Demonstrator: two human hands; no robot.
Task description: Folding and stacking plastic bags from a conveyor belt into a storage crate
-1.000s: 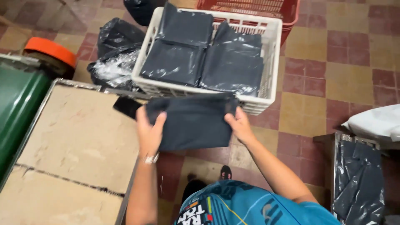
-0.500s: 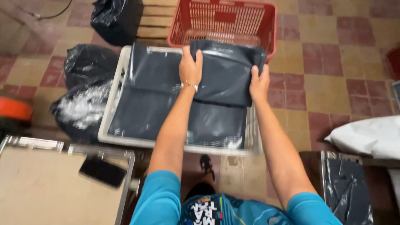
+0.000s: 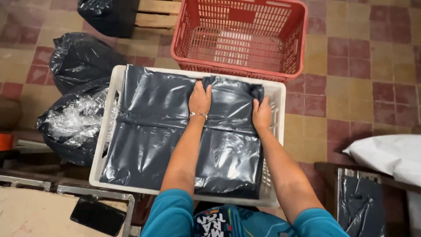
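A white plastic crate (image 3: 104, 145) on the floor holds several flat dark grey plastic packages. My left hand (image 3: 199, 99) and my right hand (image 3: 262, 114) press down on the two sides of one dark package (image 3: 230, 105) at the crate's far right corner, on top of another package (image 3: 228, 162). More dark packages (image 3: 149, 127) fill the crate's left half. Both arms reach forward from my blue sleeves. A bracelet shows on my left wrist.
An empty red plastic basket (image 3: 239, 37) stands just beyond the crate. Black rubbish bags (image 3: 79, 57) and a bag of clear plastic (image 3: 74, 118) lie to the left. A black phone (image 3: 98, 216) rests on a table corner at bottom left. A white sack (image 3: 390, 156) lies right.
I have carried the folded dark package from the table out over the crate and lowered it onto the packages at the far right. My view has shifted forward over the crate.
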